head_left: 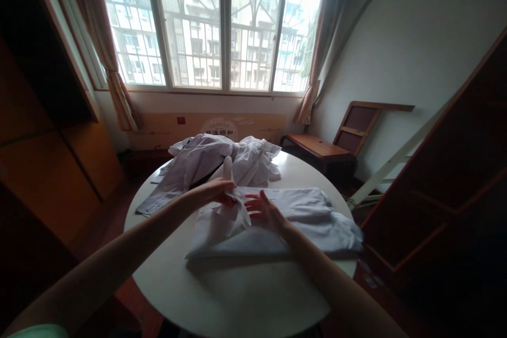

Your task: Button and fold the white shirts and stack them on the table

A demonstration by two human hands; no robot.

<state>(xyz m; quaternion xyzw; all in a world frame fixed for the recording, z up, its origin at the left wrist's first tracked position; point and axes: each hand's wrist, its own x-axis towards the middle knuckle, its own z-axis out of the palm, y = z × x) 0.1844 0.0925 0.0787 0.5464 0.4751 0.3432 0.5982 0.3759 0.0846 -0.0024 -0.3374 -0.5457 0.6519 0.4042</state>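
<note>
A white shirt (312,211) lies partly folded across the round table, its long side toward me. My left hand (222,190) is closed on a raised part of this shirt near its left end, and the cloth bunches up around the fingers. Just to the right, my right hand (265,211) rests over the shirt with its fingers spread, pointing left toward the gathered cloth. Whether its fingertips press on the fabric is hard to make out. Behind my left hand, more white shirts (206,153) sit in a loose, crumpled heap.
Beneath the shirts stands a white round table (237,296). A low wooden bench (317,145) is at the back right, beside a leaning wooden frame (358,124). Dark wooden panels (447,200) rise at the right. Orange-brown cabinets (51,179) line the left. Windows (198,26) fill the back wall.
</note>
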